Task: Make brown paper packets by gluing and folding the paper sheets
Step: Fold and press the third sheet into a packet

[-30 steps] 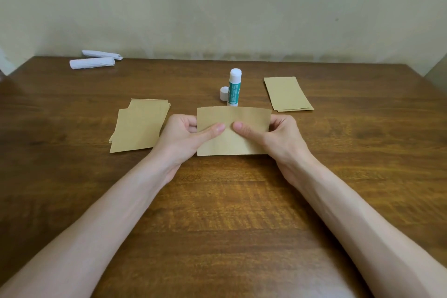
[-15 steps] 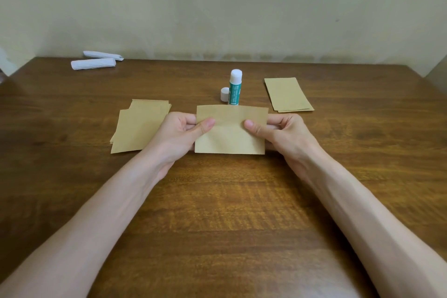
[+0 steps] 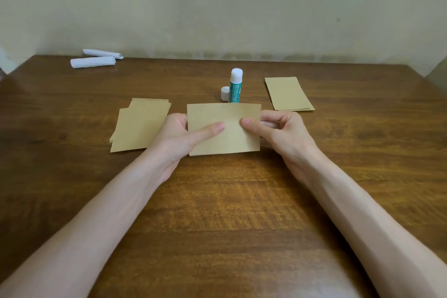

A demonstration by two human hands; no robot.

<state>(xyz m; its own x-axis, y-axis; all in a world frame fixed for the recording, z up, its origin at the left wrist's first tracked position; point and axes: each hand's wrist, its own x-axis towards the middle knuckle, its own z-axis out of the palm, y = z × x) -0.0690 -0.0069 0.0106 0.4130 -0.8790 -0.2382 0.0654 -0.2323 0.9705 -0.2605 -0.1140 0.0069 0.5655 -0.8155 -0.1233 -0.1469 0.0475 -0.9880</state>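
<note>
Brown paper sheet (image 3: 228,115), each short end in a pinch: left hand (image 3: 176,134), right hand (image 3: 284,131).

Our held sheet (image 3: 227,143) hides the base of the glue stick (image 3: 235,89) at 12 o'clock. We cannot read its label.

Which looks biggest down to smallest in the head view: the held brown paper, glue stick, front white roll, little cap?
1. held brown paper, clearly largest.
2. glue stick and front white roll: they look about alike, and the roll lies farther off, so I won't rank them.
3. little cap, smallest.
</note>
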